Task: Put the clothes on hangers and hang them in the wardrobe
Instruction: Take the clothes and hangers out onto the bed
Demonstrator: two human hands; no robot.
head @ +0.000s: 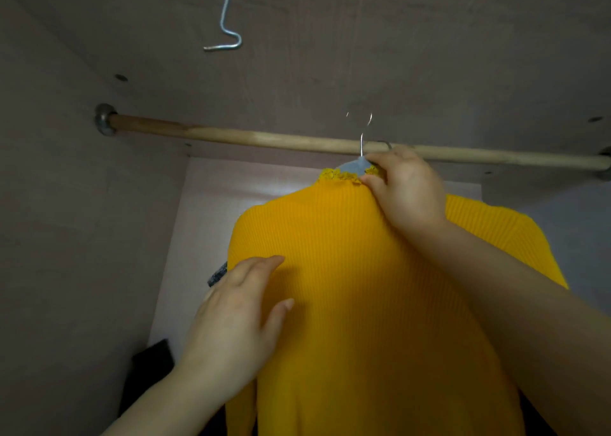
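Hanging step. Right grip (405,191) pinches yellow ribbed sweater (363,287) collar just below wooden rod (248,137). Left grip (238,323) flat, fingers straight, on sweater. Next: lift thin metal hook (362,141) over rod.

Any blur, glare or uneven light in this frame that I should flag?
Head view: dim overall, with no glare; the back panel is the brightest patch, while the sweater darkens toward the bottom edge. Head view: the hanger has a faint, broken-up hook above the rod, and fine detail is soft throughout.
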